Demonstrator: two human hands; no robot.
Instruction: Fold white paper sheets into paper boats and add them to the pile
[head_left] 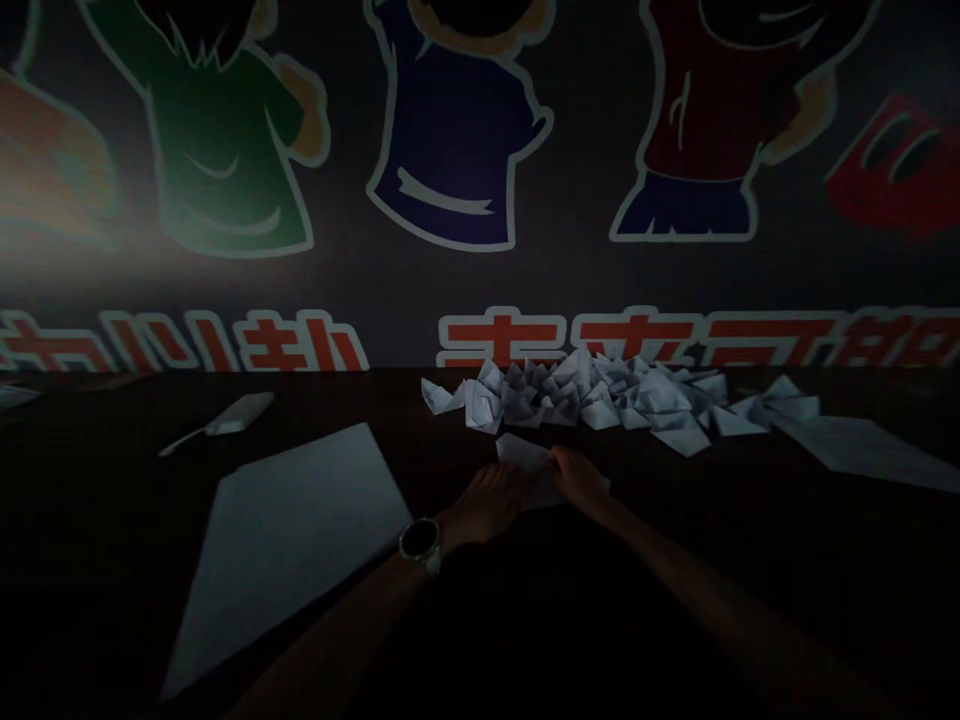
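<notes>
I see the left hand (491, 500) over the left part of the paper piece (523, 453), fingers bent, though in this gloom I cannot tell whether they grip or merely press; the right hand (581, 482) appears to pinch its right side; the paper lies just near of the heap of folded papers (600, 392), right of the white sheets (300, 530); I judge this a folding step, calling next for aligned edges and a firm crease.

The white, angular, folded paper piece (523, 453) lies at the dark tabletop (337, 398), partly covered, one corner projecting rightward.
</notes>
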